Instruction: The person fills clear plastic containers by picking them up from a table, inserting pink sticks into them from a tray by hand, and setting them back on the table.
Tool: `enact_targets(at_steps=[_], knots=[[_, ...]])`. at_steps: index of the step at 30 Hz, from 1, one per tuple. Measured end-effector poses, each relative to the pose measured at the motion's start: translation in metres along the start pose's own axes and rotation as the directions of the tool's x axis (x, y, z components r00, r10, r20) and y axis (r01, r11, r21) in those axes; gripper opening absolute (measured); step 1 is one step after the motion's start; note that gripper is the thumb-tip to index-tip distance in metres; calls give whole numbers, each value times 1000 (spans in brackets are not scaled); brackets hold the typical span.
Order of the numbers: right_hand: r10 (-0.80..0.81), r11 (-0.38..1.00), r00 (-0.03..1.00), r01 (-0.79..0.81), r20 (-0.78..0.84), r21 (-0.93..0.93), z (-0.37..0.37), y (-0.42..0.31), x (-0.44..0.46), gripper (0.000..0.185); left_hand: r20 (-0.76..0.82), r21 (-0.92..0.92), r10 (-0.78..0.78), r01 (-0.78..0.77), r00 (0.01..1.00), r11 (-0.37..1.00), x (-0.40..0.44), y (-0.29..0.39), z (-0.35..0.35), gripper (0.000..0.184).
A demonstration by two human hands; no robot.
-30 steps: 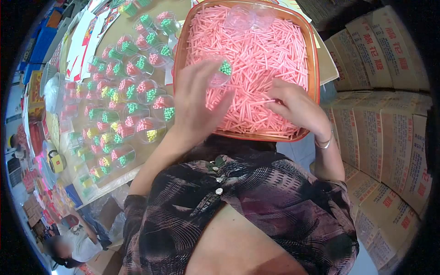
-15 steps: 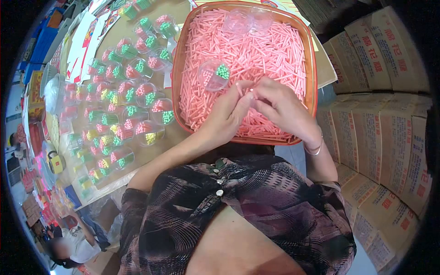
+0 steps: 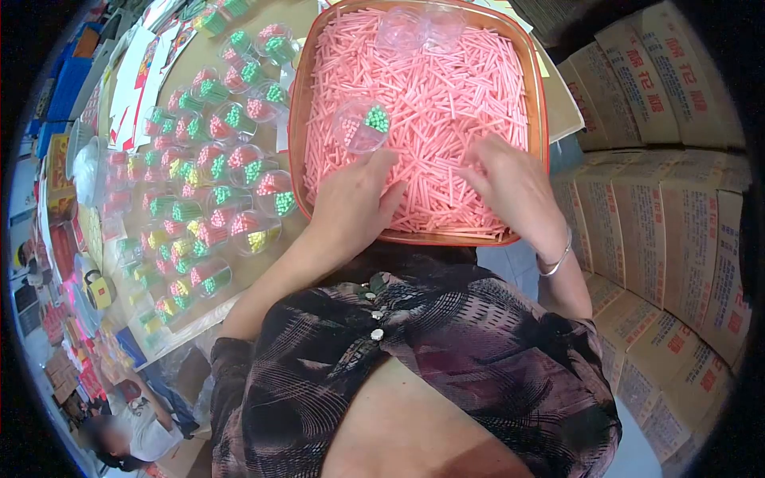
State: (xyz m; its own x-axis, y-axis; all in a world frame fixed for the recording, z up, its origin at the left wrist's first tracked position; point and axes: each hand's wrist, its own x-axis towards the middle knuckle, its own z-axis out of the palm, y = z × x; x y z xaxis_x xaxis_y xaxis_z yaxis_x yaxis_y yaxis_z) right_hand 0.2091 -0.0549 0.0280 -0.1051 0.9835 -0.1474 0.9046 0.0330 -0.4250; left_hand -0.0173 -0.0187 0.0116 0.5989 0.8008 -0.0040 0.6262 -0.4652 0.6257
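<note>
A shallow orange-rimmed tub (image 3: 299, 171) is full of loose pink sticks (image 3: 430, 103). On the sticks lies a clear plastic cup (image 3: 358, 143) holding a bundle of pink sticks and a bundle of green sticks (image 3: 376, 119). My left hand (image 3: 348, 199) is just below this cup, its thumb spread from the fingers; whether the fingertips touch the cup I cannot tell. Over the right side of the tub, my right hand (image 3: 514, 182) reaches down to the pink sticks, thumb and forefinger apart. Its other fingers are partly hidden.
Clear empty cups (image 3: 422, 30) rest at the tub's far end. Many filled cups (image 3: 211, 163) with pink, green and yellow sticks cover the table on the left. Stacked cardboard boxes (image 3: 637, 207) line the right. Another person (image 3: 131, 422) is at lower left.
My hands, which were together over the middle of the tub with fingertips pinched, have parted. The left has moved left toward the cup and the right has moved right. The view has shifted slightly.
</note>
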Motion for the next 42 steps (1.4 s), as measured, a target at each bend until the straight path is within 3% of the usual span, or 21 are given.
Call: enact_targets(at_steps=[2,6,7,12,16,17,19,21,22,24,26,31,36,42], knots=[[25,1000,998,-24,64,-19,3,-5,-1,21,-41,79,53,-50,998,996,1,0,3,28],[-57,993,973,79,221,-90,20,-11,0,21,131,505,-2,-65,991,861,11,5,35,22],[-59,993,973,80,224,-89,22,-10,0,21,131,504,-5,-62,991,861,13,5,40,22],[-37,985,943,91,331,-149,22,3,5,18,316,365,30,-151,948,919,23,2,53,24],[-28,962,999,36,-34,272,12,12,-1,17,-4,21,166,-166,986,986,17,-12,58,23],[-23,961,999,32,-34,274,12,11,-1,17,1,20,168,-168,986,986,17,-12,55,23],[-13,803,998,51,-68,594,12,3,2,15,66,-316,172,-143,983,938,19,-12,48,20],[2,543,995,83,-100,836,12,-2,6,14,122,-611,193,-79,974,787,21,-10,38,19],[-1,542,995,87,-102,836,13,-2,7,14,120,-608,192,-81,974,789,22,-9,32,19],[-82,587,992,122,-91,800,17,-1,8,13,365,-720,127,193,922,667,25,-4,17,15],[-159,627,985,158,-74,763,19,-1,9,13,593,-727,114,470,797,501,26,-1,9,12],[-107,457,989,-41,101,888,12,-11,5,9,643,-716,98,551,760,429,24,-2,14,5],[-223,567,973,173,-52,805,20,-8,8,7,493,-801,169,370,853,471,13,0,21,5],[-324,625,946,208,7,753,4,-16,6,11,395,-824,91,309,914,475,3,16,9,13]])
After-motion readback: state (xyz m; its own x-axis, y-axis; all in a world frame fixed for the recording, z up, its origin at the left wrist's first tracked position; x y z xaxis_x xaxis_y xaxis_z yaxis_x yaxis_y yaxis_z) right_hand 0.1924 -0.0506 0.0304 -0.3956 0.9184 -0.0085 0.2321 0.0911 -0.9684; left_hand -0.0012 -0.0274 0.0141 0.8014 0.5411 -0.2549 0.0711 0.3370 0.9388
